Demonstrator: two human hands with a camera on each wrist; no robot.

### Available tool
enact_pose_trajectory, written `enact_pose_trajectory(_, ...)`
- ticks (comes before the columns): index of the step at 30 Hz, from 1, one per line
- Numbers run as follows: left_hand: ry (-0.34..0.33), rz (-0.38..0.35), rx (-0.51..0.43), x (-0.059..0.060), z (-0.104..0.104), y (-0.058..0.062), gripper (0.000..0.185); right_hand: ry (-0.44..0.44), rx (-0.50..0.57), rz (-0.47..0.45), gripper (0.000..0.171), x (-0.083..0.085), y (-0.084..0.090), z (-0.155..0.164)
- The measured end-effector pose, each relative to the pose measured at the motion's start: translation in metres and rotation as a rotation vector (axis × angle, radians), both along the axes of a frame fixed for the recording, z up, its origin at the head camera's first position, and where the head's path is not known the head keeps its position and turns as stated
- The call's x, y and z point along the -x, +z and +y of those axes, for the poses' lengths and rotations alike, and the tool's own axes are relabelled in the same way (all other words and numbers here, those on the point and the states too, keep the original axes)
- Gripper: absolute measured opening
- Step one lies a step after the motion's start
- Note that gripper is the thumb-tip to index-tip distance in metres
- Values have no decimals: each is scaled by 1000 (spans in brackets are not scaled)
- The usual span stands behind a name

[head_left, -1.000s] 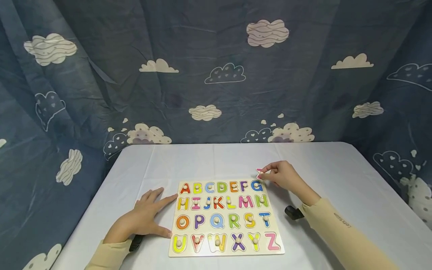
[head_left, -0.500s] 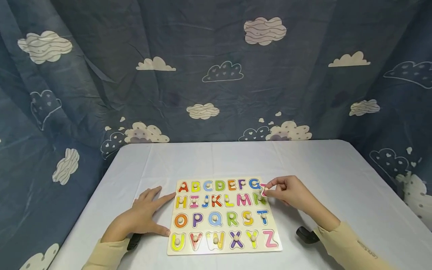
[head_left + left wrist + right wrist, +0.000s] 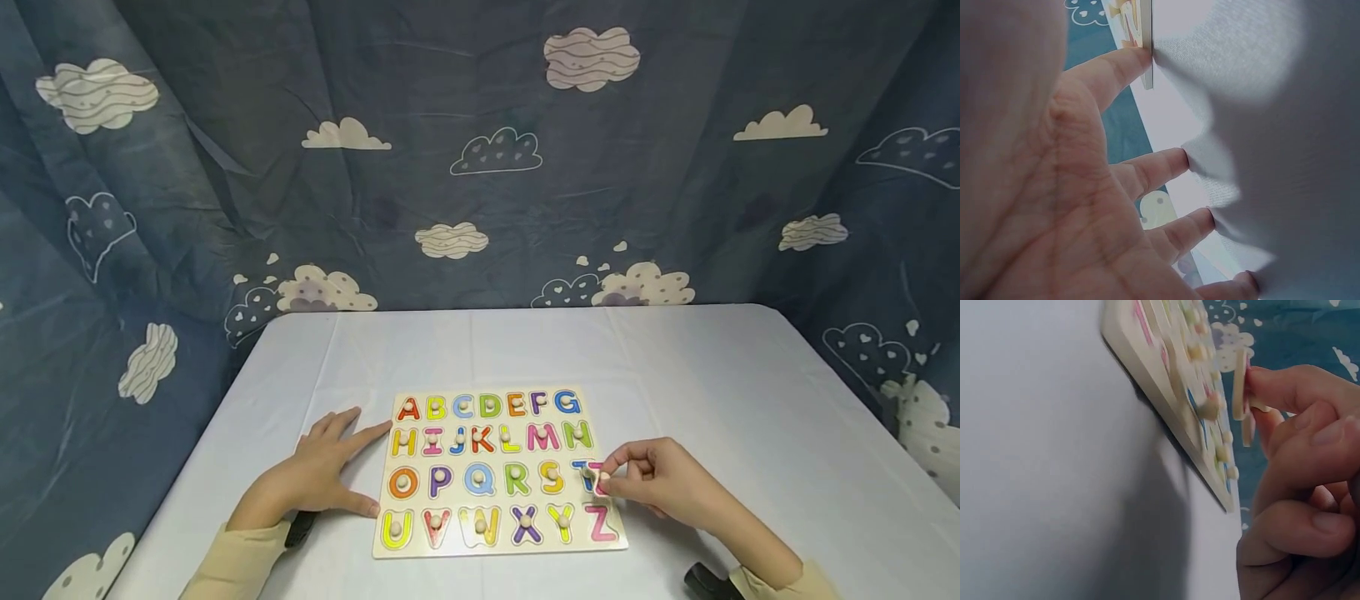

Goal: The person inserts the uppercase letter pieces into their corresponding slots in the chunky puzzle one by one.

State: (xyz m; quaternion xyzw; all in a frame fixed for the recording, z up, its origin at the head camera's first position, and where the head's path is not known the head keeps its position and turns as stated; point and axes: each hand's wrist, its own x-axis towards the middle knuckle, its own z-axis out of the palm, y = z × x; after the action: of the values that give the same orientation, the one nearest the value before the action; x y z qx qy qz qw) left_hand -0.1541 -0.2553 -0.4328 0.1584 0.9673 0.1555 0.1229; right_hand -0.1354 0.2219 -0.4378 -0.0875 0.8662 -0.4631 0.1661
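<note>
A wooden alphabet puzzle board (image 3: 542, 458) with knobbed letters lies on the white table. In the head view, my right hand (image 3: 667, 483) pinches a small pink letter piece, apparently the Z (image 3: 597, 481), between thumb and index finger. That piece hangs over the T at the board's right side; in the right wrist view the letter piece (image 3: 1239, 387) is raised clear of the board. The bottom-right Z recess (image 3: 600, 523) shows a pink print without a knob. My left hand (image 3: 311, 467) is spread, its thumb and index fingertip touching the board's left edge.
White cloth covers the table (image 3: 480, 346). Behind it hangs a dark blue curtain (image 3: 420, 192) with cloud prints. Black wrist straps (image 3: 708, 582) show at the cuffs. Knobs stick up from the other letters.
My right hand has carried the pink letter from beyond the board's top-right corner toward me, down along the right side to the T. The left hand stays at the left edge.
</note>
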Motion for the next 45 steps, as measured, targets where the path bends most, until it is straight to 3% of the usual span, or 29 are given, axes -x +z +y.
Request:
enact_pose_trajectory(6,10,-4,4,-1,1,0,120,74,63,-47,22,-21,-9,-1)
enact_pose_trajectory(11,7,-1,5,-1,1,-2,120,97,83,-52,22,-30,-15,-4)
enact_pose_trajectory(31,-9,-2,-3,-7,2,-4,120,23,31,-27,23,-48,-19,-10)
enact_pose_trajectory(45,20,-13,2,-5,1,-6,115,-4,1,-15,26,-46,-25,-17)
